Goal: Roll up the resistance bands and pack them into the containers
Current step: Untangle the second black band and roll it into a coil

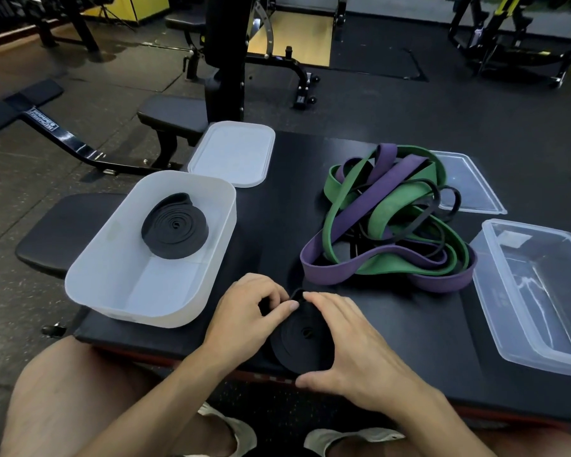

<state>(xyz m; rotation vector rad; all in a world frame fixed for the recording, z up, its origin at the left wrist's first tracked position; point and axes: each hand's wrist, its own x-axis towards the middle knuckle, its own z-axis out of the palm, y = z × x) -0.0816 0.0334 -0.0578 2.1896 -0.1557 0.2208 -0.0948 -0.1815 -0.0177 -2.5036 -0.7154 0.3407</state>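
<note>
A black band coil (302, 343) lies flat near the front edge of the black padded table (409, 324). My right hand (350, 347) wraps round its right side, thumb below and fingers above. My left hand (251, 308) pinches the coil's loose outer end at the top left. A white container (119, 285) to the left holds one rolled black band (175, 225). A tangle of purple, green and thin black bands (389, 219) lies at mid-table. A clear container (541, 291) stands at the right, with nothing in it.
A white lid (233, 153) lies behind the white container and a clear lid (468, 183) behind the band tangle. Black benches (172, 117) and gym machines stand on the floor beyond. My knees are under the table's front edge.
</note>
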